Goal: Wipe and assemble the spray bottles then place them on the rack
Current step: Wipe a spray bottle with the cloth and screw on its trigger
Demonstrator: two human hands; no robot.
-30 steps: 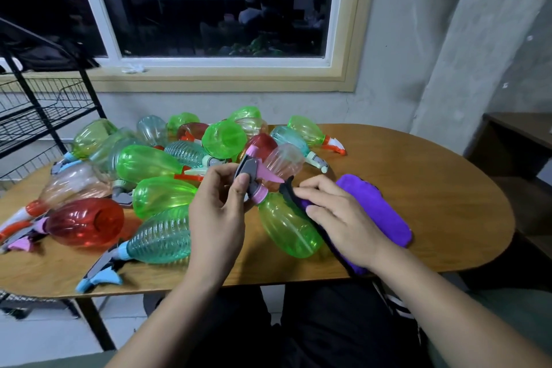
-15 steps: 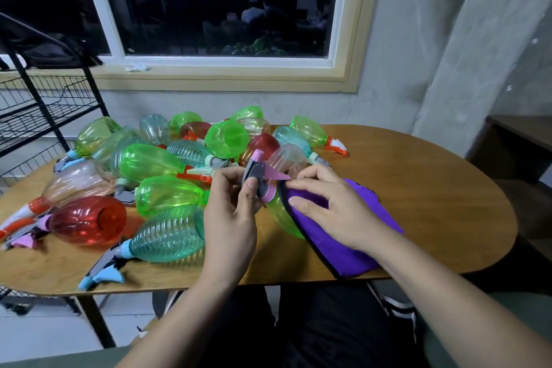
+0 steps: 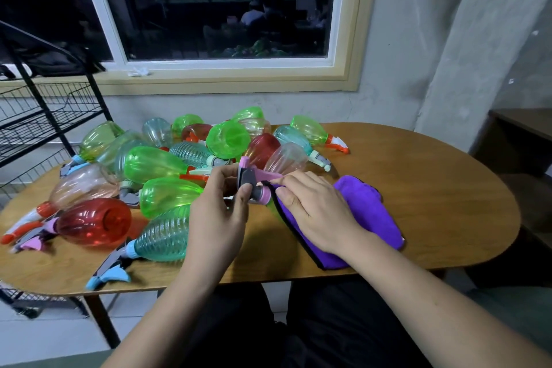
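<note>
Fingers [image 3: 223,173] of the left hand [image 3: 215,218] pinch the spray head [image 3: 254,177], likely the surest hold on light, slick plastic; the right hand [image 3: 313,212] lies flat on the cloth [image 3: 370,212].

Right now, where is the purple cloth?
Head view: the purple cloth lies right of centre on the table, under the right hand, beside the spray head.

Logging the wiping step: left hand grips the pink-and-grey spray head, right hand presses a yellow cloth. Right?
The cloth is purple, not yellow; the head view shows it. The left hand does grip the pink-and-grey spray head, and the right hand presses the cloth.
</note>
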